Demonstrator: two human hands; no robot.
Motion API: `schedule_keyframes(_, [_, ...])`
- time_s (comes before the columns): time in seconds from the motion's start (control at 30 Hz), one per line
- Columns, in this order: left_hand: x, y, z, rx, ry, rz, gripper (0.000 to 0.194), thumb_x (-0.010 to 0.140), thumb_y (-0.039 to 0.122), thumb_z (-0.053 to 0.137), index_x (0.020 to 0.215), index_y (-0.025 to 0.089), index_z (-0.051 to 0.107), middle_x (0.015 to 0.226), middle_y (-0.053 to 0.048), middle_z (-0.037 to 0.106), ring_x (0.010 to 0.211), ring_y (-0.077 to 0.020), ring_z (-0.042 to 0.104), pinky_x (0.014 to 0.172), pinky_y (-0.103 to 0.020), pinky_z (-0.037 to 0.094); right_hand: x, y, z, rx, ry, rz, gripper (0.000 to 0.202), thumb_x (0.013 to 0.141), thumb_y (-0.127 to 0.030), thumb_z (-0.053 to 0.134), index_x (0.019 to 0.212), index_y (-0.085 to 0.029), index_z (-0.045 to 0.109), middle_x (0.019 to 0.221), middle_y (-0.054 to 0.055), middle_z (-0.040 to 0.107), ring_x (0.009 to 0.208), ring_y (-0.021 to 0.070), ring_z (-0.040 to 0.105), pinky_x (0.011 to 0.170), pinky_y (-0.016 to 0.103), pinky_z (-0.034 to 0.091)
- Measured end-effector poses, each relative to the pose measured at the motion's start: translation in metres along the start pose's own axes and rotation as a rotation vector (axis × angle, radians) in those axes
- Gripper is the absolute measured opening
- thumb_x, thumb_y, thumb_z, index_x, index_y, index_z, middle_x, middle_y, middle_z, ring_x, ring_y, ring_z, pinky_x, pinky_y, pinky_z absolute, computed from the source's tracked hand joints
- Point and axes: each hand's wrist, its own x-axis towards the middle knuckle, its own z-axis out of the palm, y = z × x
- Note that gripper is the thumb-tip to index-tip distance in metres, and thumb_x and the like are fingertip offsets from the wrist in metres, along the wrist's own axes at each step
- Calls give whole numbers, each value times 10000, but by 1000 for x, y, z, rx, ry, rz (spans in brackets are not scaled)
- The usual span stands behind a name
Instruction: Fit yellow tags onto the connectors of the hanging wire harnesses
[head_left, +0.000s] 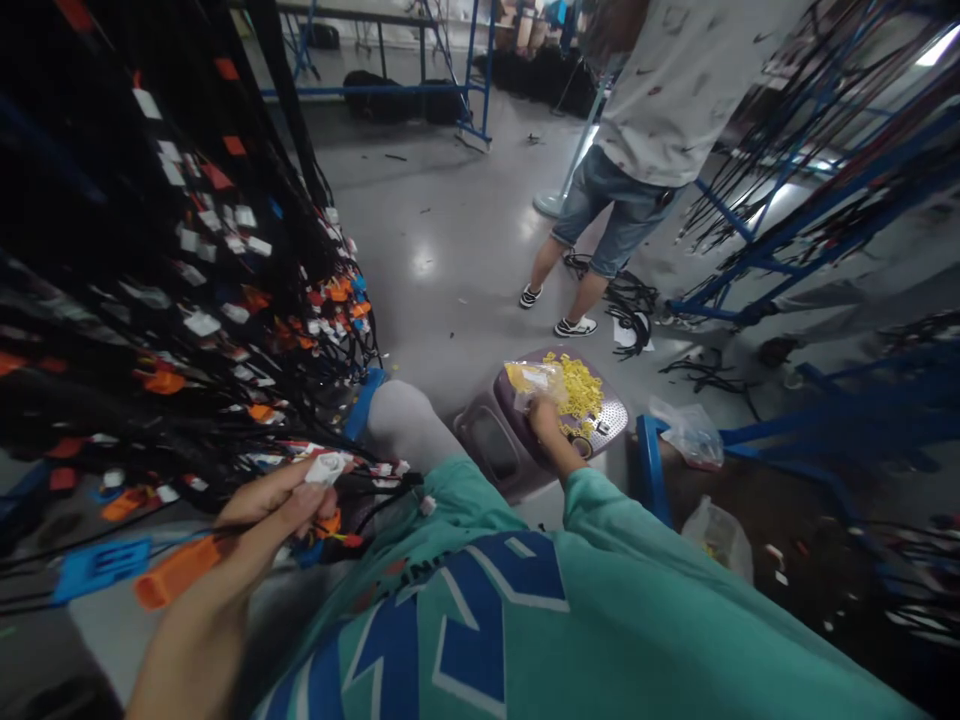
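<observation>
My left hand (247, 540) pinches a white connector (328, 467) between thumb and fingers at the lower left. An orange connector (180, 572) and a blue tag (101, 570) lie beside that hand. My right hand (545, 415) reaches to a purple-grey stool (615, 412) and touches the edge of a clear plastic bag (536, 380); its fingertips are hidden, so what they hold cannot be made out. Small yellow parts (577, 385) are heaped on the stool top right of the bag. A roll of tape (580, 447) sits near my right wrist.
Bundles of black cables with white and orange connectors (225, 250) hang at the left. A person (637, 150) stands beyond the stool, with black cables (630, 300) on the floor. Blue metal frames (652, 470) and plastic bags (716, 535) are at the right.
</observation>
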Motion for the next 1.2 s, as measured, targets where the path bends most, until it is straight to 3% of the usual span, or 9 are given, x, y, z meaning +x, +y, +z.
schedule_keyframes(0.17, [-1,-2,-3,27,21,-57,270,667,513,632,821,320,740,539,10,563,480,-113,380,489,-241,247,24,1,7,-3,7,146,264,908,-327,501,1052,-124,590,1050,72,626,935,173,608,823,377,500])
schedule_keyframes(0.43, [4,-1,-1,41,33,-84,283,630,547,656,803,341,744,529,12,569,478,-114,378,476,-233,251,35,2,16,-36,-42,282,268,890,-325,535,1041,-111,593,1049,85,616,934,179,605,817,378,507])
schedule_keyframes(0.73, [3,-8,-1,5,40,18,278,681,480,642,868,299,740,540,7,574,477,-107,395,455,-217,263,32,9,12,2,27,193,264,908,-328,491,987,-110,617,974,72,656,864,160,620,793,344,487])
schedule_keyframes(0.9, [5,-13,-1,-61,36,48,313,651,464,670,816,206,733,523,-17,558,453,-105,407,406,-204,266,19,18,5,26,88,98,354,875,-179,374,956,-1,669,939,176,692,836,216,623,689,259,433])
schedule_keyframes(1.03, [4,-15,-2,-119,34,62,296,644,430,682,806,187,732,525,-17,556,453,-97,404,403,-200,260,10,28,-5,25,84,18,444,892,-229,300,976,10,664,927,179,697,806,213,620,650,239,422])
schedule_keyframes(1.2, [3,-17,-10,-35,-1,12,387,659,485,656,888,179,717,565,-5,572,487,-102,412,446,-209,278,-12,35,-18,-50,62,-35,464,905,-235,262,1054,-10,640,1011,181,679,902,230,615,724,257,436])
